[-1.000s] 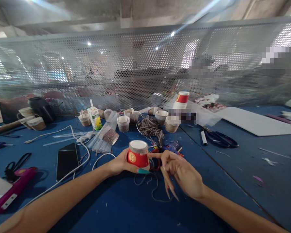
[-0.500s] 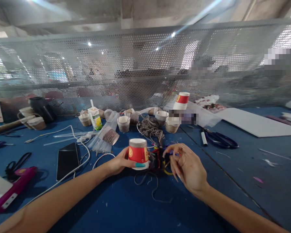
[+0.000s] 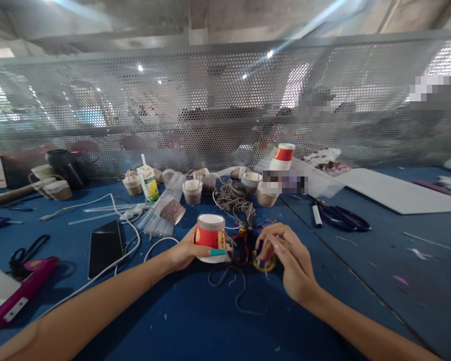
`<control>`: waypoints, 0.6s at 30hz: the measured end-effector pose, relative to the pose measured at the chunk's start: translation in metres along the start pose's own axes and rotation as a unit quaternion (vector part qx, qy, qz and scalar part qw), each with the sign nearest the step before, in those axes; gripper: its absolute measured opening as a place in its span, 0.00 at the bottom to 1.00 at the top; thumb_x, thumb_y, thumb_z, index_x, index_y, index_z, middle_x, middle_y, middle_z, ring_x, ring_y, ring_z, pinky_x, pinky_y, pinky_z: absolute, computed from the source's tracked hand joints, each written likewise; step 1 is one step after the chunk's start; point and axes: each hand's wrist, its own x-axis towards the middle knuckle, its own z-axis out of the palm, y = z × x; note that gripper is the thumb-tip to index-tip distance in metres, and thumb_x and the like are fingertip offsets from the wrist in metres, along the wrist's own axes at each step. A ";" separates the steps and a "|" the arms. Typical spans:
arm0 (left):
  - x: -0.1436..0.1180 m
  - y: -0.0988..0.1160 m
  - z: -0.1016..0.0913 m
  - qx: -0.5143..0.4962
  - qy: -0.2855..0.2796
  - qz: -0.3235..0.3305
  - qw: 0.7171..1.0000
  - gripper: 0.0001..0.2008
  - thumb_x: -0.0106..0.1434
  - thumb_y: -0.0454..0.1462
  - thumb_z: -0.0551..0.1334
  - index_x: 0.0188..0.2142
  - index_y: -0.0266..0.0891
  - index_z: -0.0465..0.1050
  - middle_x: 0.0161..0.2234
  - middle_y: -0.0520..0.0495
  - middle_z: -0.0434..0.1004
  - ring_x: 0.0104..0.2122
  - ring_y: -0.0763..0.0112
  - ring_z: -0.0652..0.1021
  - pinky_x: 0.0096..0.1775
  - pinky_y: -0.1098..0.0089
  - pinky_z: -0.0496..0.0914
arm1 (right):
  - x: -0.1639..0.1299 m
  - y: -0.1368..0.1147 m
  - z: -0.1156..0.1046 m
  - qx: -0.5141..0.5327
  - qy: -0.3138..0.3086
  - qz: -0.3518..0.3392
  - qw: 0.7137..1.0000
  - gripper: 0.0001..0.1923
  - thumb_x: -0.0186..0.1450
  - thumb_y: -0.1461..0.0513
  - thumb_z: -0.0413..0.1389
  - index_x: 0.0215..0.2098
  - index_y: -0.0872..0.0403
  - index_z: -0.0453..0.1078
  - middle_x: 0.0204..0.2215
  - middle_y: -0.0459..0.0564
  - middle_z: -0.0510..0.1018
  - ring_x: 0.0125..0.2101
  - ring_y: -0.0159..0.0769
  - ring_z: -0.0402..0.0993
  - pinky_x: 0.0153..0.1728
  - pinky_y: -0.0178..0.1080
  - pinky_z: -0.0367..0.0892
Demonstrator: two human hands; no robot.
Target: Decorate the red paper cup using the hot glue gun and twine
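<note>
Left hand (image 3: 184,250) gripped the inverted cup (image 3: 211,238); right hand (image 3: 281,253) pinched tangled cords (image 3: 248,245); tugging risked snagging and tipping the cup.

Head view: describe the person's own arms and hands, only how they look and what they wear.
Both forearms are bare, with no sleeves, watch or bracelet showing. The left hand has a long thumbnail painted teal. The right hand has long nails too; their colour is hard to tell. No gloves, and no rings that I can make out.

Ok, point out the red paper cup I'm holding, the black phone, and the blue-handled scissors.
red paper cup (image 3: 209,237), head view, on its red side wall.
black phone (image 3: 105,241), head view, middle of its dark screen.
blue-handled scissors (image 3: 346,220), head view, on the handles.
</note>
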 end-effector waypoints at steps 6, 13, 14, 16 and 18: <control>0.004 -0.003 -0.004 -0.048 0.006 0.016 0.999 0.26 0.43 0.37 0.70 0.44 0.34 0.73 0.38 0.40 0.80 0.40 0.58 0.78 0.45 0.61 0.68 | 0.010 0.002 -0.003 -0.564 0.030 0.026 0.825 0.19 0.63 0.54 0.48 0.36 0.64 0.64 0.39 0.71 0.68 0.43 0.61 0.65 0.38 0.56 0.65; 0.004 -0.002 -0.007 -0.071 0.038 -0.013 0.997 0.25 0.39 0.33 0.72 0.39 0.34 0.74 0.35 0.43 0.80 0.34 0.62 0.79 0.43 0.63 0.69 | 0.009 -0.004 -0.004 -0.606 -0.133 0.120 0.775 0.21 0.60 0.53 0.52 0.35 0.66 0.67 0.33 0.66 0.69 0.39 0.58 0.69 0.34 0.49 0.65; 0.004 -0.001 -0.006 -0.072 0.035 -0.017 0.997 0.24 0.38 0.33 0.73 0.38 0.34 0.74 0.34 0.43 0.80 0.34 0.63 0.78 0.42 0.64 0.69 | 0.011 -0.003 -0.005 -0.607 -0.135 0.131 0.772 0.19 0.60 0.54 0.53 0.36 0.66 0.66 0.34 0.66 0.69 0.39 0.58 0.69 0.35 0.49 0.65; 0.003 0.001 -0.005 -0.071 0.033 -0.023 0.997 0.24 0.38 0.33 0.73 0.37 0.33 0.74 0.34 0.43 0.80 0.33 0.64 0.78 0.41 0.64 0.69 | 0.016 -0.001 -0.008 -0.600 -0.140 0.161 0.771 0.19 0.59 0.55 0.54 0.37 0.65 0.66 0.34 0.66 0.70 0.40 0.58 0.70 0.36 0.49 0.64; 0.003 0.002 -0.004 -0.068 0.037 -0.024 0.997 0.24 0.37 0.34 0.73 0.37 0.33 0.74 0.33 0.44 0.80 0.32 0.65 0.78 0.40 0.65 0.69 | 0.022 0.001 -0.010 -0.587 -0.154 0.190 0.772 0.19 0.59 0.55 0.54 0.37 0.65 0.65 0.34 0.65 0.71 0.40 0.57 0.71 0.37 0.49 0.64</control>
